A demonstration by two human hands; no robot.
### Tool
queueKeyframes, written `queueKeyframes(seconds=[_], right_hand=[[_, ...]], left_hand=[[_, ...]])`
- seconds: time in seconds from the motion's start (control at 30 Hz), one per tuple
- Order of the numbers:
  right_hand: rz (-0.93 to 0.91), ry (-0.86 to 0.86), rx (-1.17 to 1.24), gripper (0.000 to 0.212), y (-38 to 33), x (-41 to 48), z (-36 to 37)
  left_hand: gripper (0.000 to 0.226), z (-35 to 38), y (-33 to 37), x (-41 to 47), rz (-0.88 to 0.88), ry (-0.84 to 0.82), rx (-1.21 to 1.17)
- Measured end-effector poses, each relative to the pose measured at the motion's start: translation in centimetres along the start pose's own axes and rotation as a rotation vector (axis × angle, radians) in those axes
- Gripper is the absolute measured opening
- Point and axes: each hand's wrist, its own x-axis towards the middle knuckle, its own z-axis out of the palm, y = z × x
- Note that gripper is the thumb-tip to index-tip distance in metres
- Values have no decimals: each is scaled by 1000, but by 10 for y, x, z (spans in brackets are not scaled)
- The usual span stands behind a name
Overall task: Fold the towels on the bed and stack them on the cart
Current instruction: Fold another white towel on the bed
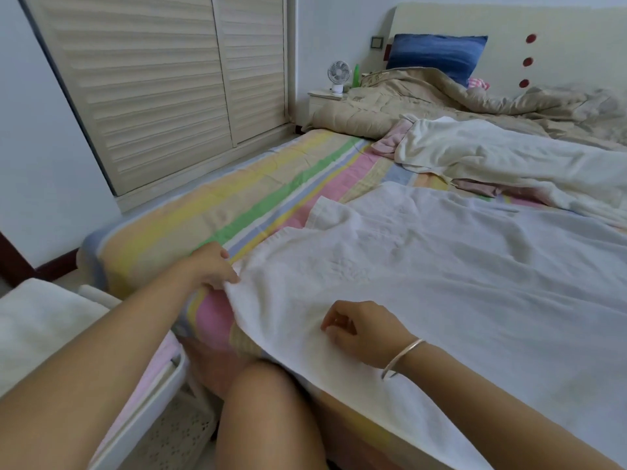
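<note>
A large white towel (441, 266) lies spread over the striped bed sheet (237, 198), its near edge hanging over the bed's side. My left hand (213, 266) pinches the towel's left edge near its corner. My right hand (359, 329), with a silver bracelet at the wrist, rests on the towel close to the near edge with fingers curled; whether they pinch cloth I cannot tell. A second white towel (509, 157) lies crumpled farther back on the bed. A folded white towel (44, 317) lies on the white cart (159, 395) at the lower left.
A beige quilt (441, 100) and a blue pillow (437, 56) lie at the head of the bed. Pink cloth (390, 140) shows beside the crumpled towel. A nightstand (322, 100) carries a small fan (338, 76). Louvered closet doors (169, 79) stand left. My knee (268, 418) is by the bed.
</note>
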Motion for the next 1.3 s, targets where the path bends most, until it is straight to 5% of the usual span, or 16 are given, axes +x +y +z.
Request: queueKeyframes(seconds=[0.1,0.33,0.4,0.47,0.57,0.8,1.07,1.17,1.3], right_hand=[[29,-10,18,12,2,9,3],[50,-15,83,12,4,4,5],[28,3,83,13,4,-6,2],[-1,36,70,13,5,-22,-5],[-28,149,2,13,24,-62,-19],[218,612,-137,21,122,-221,-61],[779,869,-422,23,214,-429,-68],[911,831,-481,8,238,-467,-58],[922,836,-589,29,264,-490,-65]], left_hand=[[67,-11,-8,4,-19,4,141],[23,-5,-17,-14,-76,184,831],[31,13,-7,-22,-162,273,991],[45,35,12,-30,-71,375,1126],[51,81,59,-51,302,443,1014],[16,249,171,-172,1006,137,294],[3,380,199,-298,1466,-310,194],[11,408,200,-304,1576,-246,226],[22,429,207,-302,1592,-50,321]])
